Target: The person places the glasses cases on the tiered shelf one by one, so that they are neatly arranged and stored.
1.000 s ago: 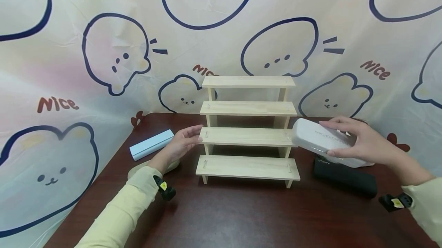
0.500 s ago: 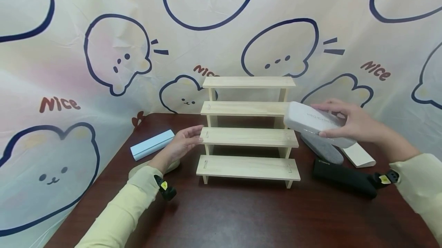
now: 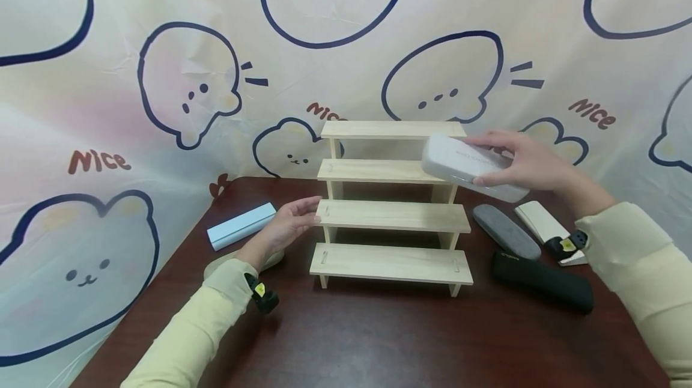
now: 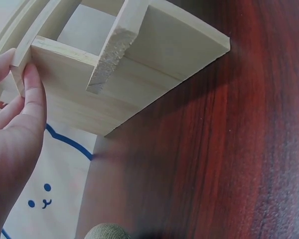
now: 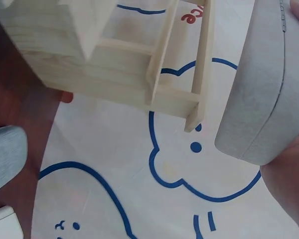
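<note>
In the head view my right hand [image 3: 532,160] holds a light grey glasses case [image 3: 465,163] between thumb and fingers, raised in front of the right end of the stepped wooden rack's [image 3: 391,215] upper shelves. The right wrist view shows the case's [image 5: 261,84] hinge and seam, apart from the rack [image 5: 104,69]. My left hand [image 3: 290,220] pinches the left end of the second shelf from the bottom. Close up in the left wrist view, that hand's [image 4: 15,134] thumb and fingers lie on either side of the plank's end.
Right of the rack lie a dark grey case [image 3: 506,232], a white case [image 3: 540,220] partly behind my wrist, and a black case [image 3: 543,283]. Left lie a light blue case [image 3: 241,226] and a beige item [image 3: 274,260], mostly hidden by my arm. A printed cloth hangs behind.
My right hand has lifted the light grey glasses case up and to the left, toward the rack's upper shelves, uncovering the dark grey and white cases. My left hand keeps its place.
</note>
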